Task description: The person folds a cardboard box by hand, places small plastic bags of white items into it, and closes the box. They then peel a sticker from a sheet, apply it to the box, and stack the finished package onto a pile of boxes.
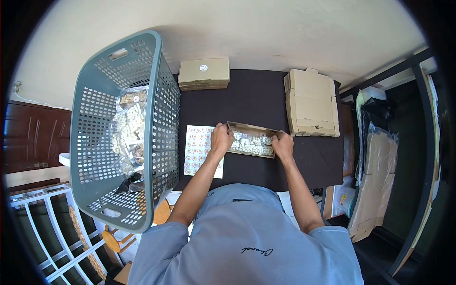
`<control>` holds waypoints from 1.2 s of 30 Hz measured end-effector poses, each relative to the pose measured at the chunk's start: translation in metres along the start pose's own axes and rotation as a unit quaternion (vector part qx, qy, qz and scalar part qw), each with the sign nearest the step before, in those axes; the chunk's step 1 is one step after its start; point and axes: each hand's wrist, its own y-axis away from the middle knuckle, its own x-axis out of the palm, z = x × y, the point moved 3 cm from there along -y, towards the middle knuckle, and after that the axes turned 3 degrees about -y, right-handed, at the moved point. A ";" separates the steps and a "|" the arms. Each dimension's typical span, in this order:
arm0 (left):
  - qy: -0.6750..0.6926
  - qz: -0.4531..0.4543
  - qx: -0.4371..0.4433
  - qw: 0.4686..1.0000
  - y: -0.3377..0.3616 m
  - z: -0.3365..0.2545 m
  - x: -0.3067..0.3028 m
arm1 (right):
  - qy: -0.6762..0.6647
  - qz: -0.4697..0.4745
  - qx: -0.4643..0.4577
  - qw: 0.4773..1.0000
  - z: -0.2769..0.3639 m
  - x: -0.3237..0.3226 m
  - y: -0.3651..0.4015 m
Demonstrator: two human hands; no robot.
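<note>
An open cardboard box point(252, 127) stands on the dark tabletop in front of me. Inside lie many small whitish pieces point(251, 143) that look bagged in clear plastic. My left hand point(222, 139) is closed on the box's left end, and my right hand point(283, 145) grips the right end. Just left of the box, a sheet of round stickers point(195, 151) lies flat, its right edge partly under my left hand and forearm.
A large grey-green perforated basket point(156, 114) at left holds clear bags of pale pieces point(129, 126). Closed boxes point(203, 75) are stacked at the back left of the table point(256, 90). Flattened cardboard boxes point(311, 102) lie at the back right. Wrapped cardboard point(377, 175) leans at far right.
</note>
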 end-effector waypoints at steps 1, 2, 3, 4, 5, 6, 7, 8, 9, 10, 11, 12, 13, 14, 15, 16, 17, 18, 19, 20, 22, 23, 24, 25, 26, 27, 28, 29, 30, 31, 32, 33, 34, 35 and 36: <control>0.005 -0.007 -0.004 1.000 0.001 0.002 0.002 | 0.002 -0.013 -0.004 1.000 -0.002 0.001 0.002; 0.005 -0.008 -0.003 1.000 0.001 0.004 0.002 | 0.001 -0.013 -0.005 1.000 -0.004 0.002 0.003; 0.011 -0.006 0.003 1.000 0.003 0.007 0.002 | 0.003 -0.026 0.000 1.000 -0.003 0.002 0.007; 0.018 -0.004 0.009 1.000 0.005 0.010 0.002 | 0.005 -0.037 0.005 0.999 -0.003 0.001 0.010; 0.018 -0.003 0.008 1.000 0.006 0.013 0.003 | 0.006 -0.036 0.006 0.999 -0.003 -0.001 0.011; 0.041 -0.007 0.014 0.999 0.007 0.015 0.001 | 0.009 -0.022 0.001 1.000 -0.001 -0.003 0.013; 0.063 -0.010 0.019 0.998 0.008 0.017 -0.002 | 0.012 -0.008 -0.004 1.000 0.001 -0.004 0.015; 0.065 -0.004 -0.003 0.998 0.010 0.019 -0.003 | 0.011 -0.008 -0.003 1.000 0.001 -0.005 0.016; 0.065 -0.003 -0.002 0.998 0.011 0.014 -0.008 | 0.020 0.007 -0.006 1.000 0.001 -0.005 0.017; 0.107 0.005 -0.025 0.994 0.013 0.010 -0.012 | 0.028 0.022 -0.009 0.999 0.001 -0.005 0.018; 0.150 0.012 -0.047 0.987 0.015 0.006 -0.016 | 0.028 0.022 -0.009 0.999 -0.001 -0.004 0.019; 0.150 0.012 -0.047 0.988 0.016 0.001 -0.021 | 0.017 0.005 -0.024 1.000 -0.002 -0.003 0.019; 0.150 0.026 0.037 0.988 0.018 -0.009 -0.027 | 0.007 -0.011 -0.040 0.999 -0.004 -0.002 0.020; 0.149 0.041 0.121 0.981 0.021 -0.017 -0.028 | 0.007 -0.011 -0.038 0.999 -0.008 -0.001 0.021; 0.150 0.043 0.121 0.980 0.023 -0.013 -0.027 | 0.012 -0.003 -0.048 0.999 -0.010 0.000 0.022; 0.147 0.083 0.122 0.978 0.024 -0.004 -0.023 | 0.016 0.003 -0.058 0.998 -0.010 0.000 0.022; 0.144 0.122 0.125 0.974 0.024 0.005 -0.018 | 0.017 0.002 -0.056 0.998 -0.011 -0.002 0.023; 0.147 0.129 0.130 0.972 0.024 0.005 -0.019 | 0.020 0.017 -0.055 0.998 -0.010 -0.004 0.025; 0.148 0.131 0.130 0.972 0.027 0.006 -0.021 | 0.024 0.034 -0.052 0.998 -0.009 -0.007 0.028; 0.158 0.140 0.121 0.970 0.032 0.007 -0.021 | 0.025 0.034 -0.051 0.998 -0.008 -0.010 0.032; 0.169 0.152 0.111 0.968 0.039 0.007 -0.023 | -0.096 0.022 -0.083 0.992 0.005 -0.020 0.045; 0.175 0.152 0.108 0.967 0.041 0.007 -0.023 | -0.096 0.022 -0.082 0.992 0.011 -0.025 0.050; 0.182 0.152 0.104 0.966 0.043 0.008 -0.022 | -0.129 0.036 -0.078 0.988 0.016 -0.029 0.055; 0.183 0.154 0.105 0.965 0.044 0.008 -0.021 | -0.162 0.049 -0.073 0.983 0.017 -0.031 0.059; 0.166 0.149 0.117 0.968 0.044 0.008 -0.021 | -0.162 0.048 -0.072 0.983 0.014 -0.031 0.060; 0.150 0.144 0.129 0.970 0.044 0.008 -0.020 | -0.170 0.068 -0.055 0.981 0.009 -0.030 0.062; 0.150 0.146 0.129 0.969 0.045 0.008 -0.018 | -0.179 0.089 -0.036 0.979 0.005 -0.027 0.064; 0.138 0.135 0.127 0.973 0.046 0.008 -0.016 | -0.179 0.088 -0.035 0.979 0.003 -0.025 0.065; 0.127 0.124 0.126 0.976 0.047 0.005 -0.016 | -0.192 0.080 -0.042 0.977 0.001 -0.023 0.067; 0.127 0.125 0.126 0.976 0.048 0.001 -0.016 | -0.204 0.072 -0.050 0.975 0.000 -0.021 0.068; 0.117 0.120 0.119 0.979 0.050 -0.002 -0.015 | -0.205 0.072 -0.050 0.975 -0.001 -0.019 0.069; 0.106 0.115 0.112 0.981 0.052 -0.004 -0.015 | -0.175 0.063 -0.079 0.979 0.000 -0.017 0.071; 0.106 0.115 0.112 0.981 0.053 -0.001 -0.011 | -0.144 0.055 -0.109 0.982 0.000 -0.016 0.073; 0.100 0.102 0.123 0.982 0.054 0.003 -0.006 | -0.144 0.055 -0.108 0.982 0.000 -0.014 0.075; 0.095 0.088 0.134 0.983 0.055 0.001 -0.006 | -0.136 0.050 -0.105 0.984 -0.001 -0.013 0.076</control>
